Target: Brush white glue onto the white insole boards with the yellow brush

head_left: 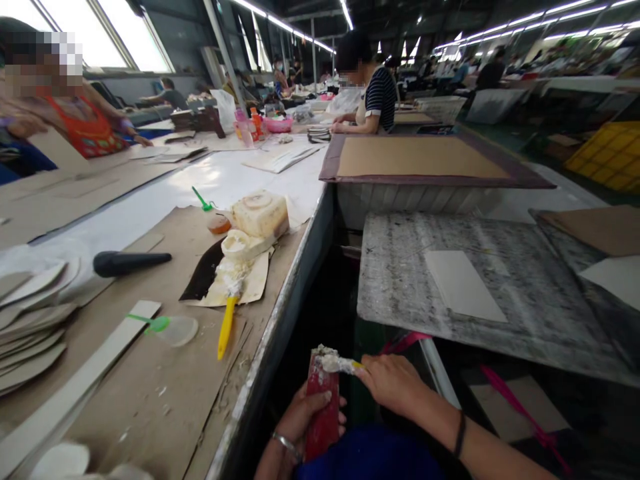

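Low in the head view, my left hand point(303, 417) is wrapped round a red flat piece point(323, 410) that stands upright over my lap. My right hand point(393, 383) is closed on a small yellow-handled glue brush point(337, 362), whose white bristles rest on the top edge of the red piece. A ring shows on my left hand and a dark band on my right wrist. On the bench to the left lie a second yellow-handled brush point(226, 320) and a glue-smeared pot point(260, 215).
The cardboard-covered bench point(150, 373) carries a black handle point(125, 263), a stack of pale sole-shaped pieces point(30, 320), a white strip and small green-capped bottles. A grey board with a white sheet point(463, 283) lies to the right. Other people work further along the line.
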A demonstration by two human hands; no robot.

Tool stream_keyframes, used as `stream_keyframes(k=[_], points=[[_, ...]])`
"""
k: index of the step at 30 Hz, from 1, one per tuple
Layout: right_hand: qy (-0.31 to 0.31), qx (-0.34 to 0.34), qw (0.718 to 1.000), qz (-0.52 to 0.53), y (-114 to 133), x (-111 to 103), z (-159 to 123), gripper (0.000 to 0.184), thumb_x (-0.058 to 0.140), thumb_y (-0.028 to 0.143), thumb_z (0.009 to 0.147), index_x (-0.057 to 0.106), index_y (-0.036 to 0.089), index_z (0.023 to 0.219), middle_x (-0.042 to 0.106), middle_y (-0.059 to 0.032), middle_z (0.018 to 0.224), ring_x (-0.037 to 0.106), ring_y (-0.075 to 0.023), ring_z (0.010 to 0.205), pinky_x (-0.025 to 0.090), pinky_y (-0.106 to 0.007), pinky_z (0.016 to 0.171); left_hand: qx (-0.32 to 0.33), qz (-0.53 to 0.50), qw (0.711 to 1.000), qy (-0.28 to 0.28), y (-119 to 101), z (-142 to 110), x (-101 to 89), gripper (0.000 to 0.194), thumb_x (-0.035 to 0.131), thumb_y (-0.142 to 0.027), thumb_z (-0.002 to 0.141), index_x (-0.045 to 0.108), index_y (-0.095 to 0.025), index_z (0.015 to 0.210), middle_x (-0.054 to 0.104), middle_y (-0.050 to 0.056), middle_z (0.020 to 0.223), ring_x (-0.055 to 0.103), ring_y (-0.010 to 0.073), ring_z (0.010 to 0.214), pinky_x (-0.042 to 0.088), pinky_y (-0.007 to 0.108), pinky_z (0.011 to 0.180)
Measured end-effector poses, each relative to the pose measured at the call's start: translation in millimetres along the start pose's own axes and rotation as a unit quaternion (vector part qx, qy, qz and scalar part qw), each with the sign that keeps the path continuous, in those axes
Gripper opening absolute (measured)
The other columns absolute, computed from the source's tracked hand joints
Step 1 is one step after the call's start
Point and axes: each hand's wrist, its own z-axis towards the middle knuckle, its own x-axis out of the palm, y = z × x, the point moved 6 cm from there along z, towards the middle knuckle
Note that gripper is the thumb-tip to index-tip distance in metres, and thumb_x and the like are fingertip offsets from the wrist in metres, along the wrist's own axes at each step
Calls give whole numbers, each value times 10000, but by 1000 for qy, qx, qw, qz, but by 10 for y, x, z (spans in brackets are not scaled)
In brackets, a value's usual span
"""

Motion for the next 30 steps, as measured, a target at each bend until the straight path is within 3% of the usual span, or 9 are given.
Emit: stream_keyframes(k=[4, 10, 15, 23, 30], points=[[2, 7, 1000, -18, -66, 145, 204, 401, 306, 367, 920, 640, 146, 895, 702, -139, 790, 672, -256, 765, 454, -307, 634, -18, -6, 1000, -2, 30, 60, -22, 411, 694, -272, 626, 469, -168, 954, 679, 92, 702, 621, 199, 524, 487, 341, 524], [13, -10, 1000, -20, -64, 289, 366, 409, 288, 386, 922, 637, 174, 903, 707, -113, 772, 676, -238, 741, 458, -297, 623, -22, -29, 998, -42, 45, 179, -207, 403, 674, -271, 640, 452, -164, 959, 680, 89, 706, 618, 195, 531, 483, 328, 522], [38, 8, 999, -23, -51, 596, 601, 392, 308, 370, 915, 648, 177, 892, 709, -117, 786, 675, -254, 746, 463, -312, 607, -49, -40, 995, -81, 161, 369, -319, 361, 627, -242, 665, 447, -163, 968, 678, 85, 665, 608, 199, 501, 483, 335, 499], [100, 67, 993, -16, -479, 1145, 926, 388, 311, 280, 917, 661, 121, 862, 694, -178, 824, 669, -263, 789, 461, -331, 658, -140, -56, 974, -170, 404, 574, -690, 138, 495, -222, 790, 536, -92, 809, 644, 94, 586, 587, 159, 464, 465, 275, 477], [125, 23, 991, 49, -230, 1472, 1111, 402, 330, 435, 905, 656, 201, 919, 707, -97, 799, 671, -217, 774, 457, -288, 667, -182, -69, 962, -191, 498, 913, -855, 137, 548, -218, 758, 551, -116, 850, 666, 79, 693, 589, 147, 496, 464, 284, 514]])
